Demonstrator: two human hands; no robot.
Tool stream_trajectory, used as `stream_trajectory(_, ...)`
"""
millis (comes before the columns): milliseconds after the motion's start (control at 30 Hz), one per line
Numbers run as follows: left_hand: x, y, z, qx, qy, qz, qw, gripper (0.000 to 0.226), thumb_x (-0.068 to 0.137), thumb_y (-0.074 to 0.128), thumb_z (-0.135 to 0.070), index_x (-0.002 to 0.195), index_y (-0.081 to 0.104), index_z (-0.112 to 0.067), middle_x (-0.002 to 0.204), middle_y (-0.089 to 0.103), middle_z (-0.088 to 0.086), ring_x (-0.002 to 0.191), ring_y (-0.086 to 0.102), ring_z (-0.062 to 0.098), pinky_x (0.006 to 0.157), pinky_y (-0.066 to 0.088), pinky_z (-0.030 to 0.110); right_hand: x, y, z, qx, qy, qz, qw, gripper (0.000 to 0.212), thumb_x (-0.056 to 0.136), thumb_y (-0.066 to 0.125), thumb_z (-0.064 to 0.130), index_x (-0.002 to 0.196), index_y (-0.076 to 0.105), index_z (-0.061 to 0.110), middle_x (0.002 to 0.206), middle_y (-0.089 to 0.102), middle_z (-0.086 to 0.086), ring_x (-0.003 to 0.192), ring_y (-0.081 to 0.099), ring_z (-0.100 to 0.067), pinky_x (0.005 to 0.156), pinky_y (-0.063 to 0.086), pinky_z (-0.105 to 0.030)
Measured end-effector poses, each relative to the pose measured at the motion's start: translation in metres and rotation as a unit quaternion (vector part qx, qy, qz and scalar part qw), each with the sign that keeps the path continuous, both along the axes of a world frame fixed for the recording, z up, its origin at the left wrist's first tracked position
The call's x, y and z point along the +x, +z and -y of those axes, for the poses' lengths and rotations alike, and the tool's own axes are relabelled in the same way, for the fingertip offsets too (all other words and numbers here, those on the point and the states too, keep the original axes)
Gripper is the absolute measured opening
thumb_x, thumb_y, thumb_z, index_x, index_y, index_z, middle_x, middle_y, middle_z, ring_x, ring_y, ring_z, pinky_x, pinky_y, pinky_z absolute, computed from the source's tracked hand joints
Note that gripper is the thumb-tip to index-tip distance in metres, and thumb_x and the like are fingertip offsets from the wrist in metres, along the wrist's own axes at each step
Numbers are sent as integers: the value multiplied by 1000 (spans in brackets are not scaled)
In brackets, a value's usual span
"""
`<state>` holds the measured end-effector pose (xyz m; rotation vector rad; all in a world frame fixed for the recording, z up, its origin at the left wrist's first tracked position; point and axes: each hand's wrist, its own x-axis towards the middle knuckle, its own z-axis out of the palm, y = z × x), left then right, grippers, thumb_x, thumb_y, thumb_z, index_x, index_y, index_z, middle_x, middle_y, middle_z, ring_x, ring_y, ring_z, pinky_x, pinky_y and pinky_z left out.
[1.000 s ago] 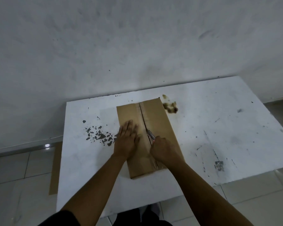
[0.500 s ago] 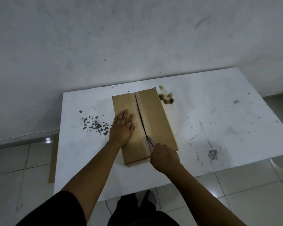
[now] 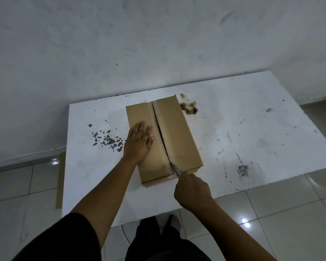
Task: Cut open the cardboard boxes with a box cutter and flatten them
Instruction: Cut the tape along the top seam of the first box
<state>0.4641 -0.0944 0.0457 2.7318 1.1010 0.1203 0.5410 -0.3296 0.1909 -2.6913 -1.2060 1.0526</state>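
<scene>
A flat piece of cardboard (image 3: pixel 60 178) is leaning at the far left, down on the tiled floor (image 3: pixel 17 185), right beside the left edge of the white surface (image 3: pixel 252 113). On the left part of the surface, dark grey spots (image 3: pixel 107 140) are sitting in a little bunch.

Next to the spots, the left hand (image 3: pixel 138 143) is lying flat on the left half of the cardboard box (image 3: pixel 177 132). Its fingers (image 3: pixel 139 127) are lying straight and close together, pointing away from the person, and they are not gripping anything. The palm is pressing on the box top near its left edge.

The box is sitting in the middle of the surface, a bit closer to the left side. A long dark slit (image 3: pixel 161 136) is running down the middle of its top, from the far end to the near end.

At the near end of that slit, the box cutter (image 3: pixel 175 169) is poking into the box edge. The right hand (image 3: pixel 193 191) is holding it, with the fingers curled tight around the handle. This hand is hanging just off the near edge of the box.

Past the far right corner of the box, a brown stain (image 3: pixel 189 109) is sitting on the surface. More small dark marks (image 3: pixel 242 169) are showing on the right side.
</scene>
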Motion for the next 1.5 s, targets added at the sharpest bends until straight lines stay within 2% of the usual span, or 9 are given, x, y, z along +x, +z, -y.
stream_trajectory(433,0,4,2,-7,2,-11,1000,73,97,4,-58,157,24,-22,165,14,8,153,6,24,121,-3,36,-9,-2,22,7,21,29,999,16,97,46,13,107,58,9,105,66,-3,92,68,-17,72,47,-24)
stream_trajectory(600,0,9,2,-10,5,-21,1000,74,96,3,-58,157,24,-22,165,15,8,153,7,24,122,2,40,-1,-1,36,-6,41,14,999,31,97,47,15,125,59,18,101,65,1,78,58,-13,70,45,-23)
stream_trajectory(667,-2,11,2,-8,9,-23,1000,73,97,3,-58,157,25,-23,165,16,9,153,9,25,122,5,41,8,0,40,20,9,30,999,18,101,42,22,111,56,18,94,63,3,77,61,-12,69,48,-23)
stream_trajectory(800,-9,14,5,-29,35,-20,999,68,99,4,-58,158,18,-27,166,11,9,153,6,25,122,11,45,36,-24,38,112,-56,32,992,26,105,36,37,113,50,17,85,65,1,65,62,-11,64,55,-30)
stream_trajectory(967,-8,24,15,-89,94,-25,991,59,105,13,-48,160,4,-26,166,-4,11,153,-5,25,124,8,44,49,-53,11,199,-155,-132,959,20,106,40,28,121,48,17,84,59,0,66,60,-12,58,50,-25)
stream_trajectory(1100,0,30,22,-95,112,-70,987,61,106,16,-44,159,2,-18,165,-8,17,152,-10,31,123,4,48,47,-72,-7,203,-250,-215,922,16,107,36,30,116,45,21,89,60,-8,80,64,-24,79,59,-43)
stream_trajectory(1233,5,35,26,-49,41,-93,994,62,103,13,-45,156,27,-16,162,15,22,150,8,42,120,4,54,60,-75,-31,241,-254,-193,917,21,108,35,32,107,50,16,79,58,-6,65,55,-15,57,44,-26)
stream_trajectory(1367,7,32,21,-6,-96,-39,995,65,95,27,-60,135,58,-20,147,49,11,141,37,32,114,27,51,79,-78,-54,250,-240,-156,925,23,107,36,36,102,50,18,77,59,-8,67,56,-21,57,40,-29)
stream_trajectory(1500,11,46,8,-9,-121,-65,990,79,73,38,-87,127,62,-34,143,47,1,138,39,21,108,26,44,89,-84,-62,240,-225,-152,932,25,106,38,40,97,49,20,82,61,-7,76,59,-22,63,41,-32)
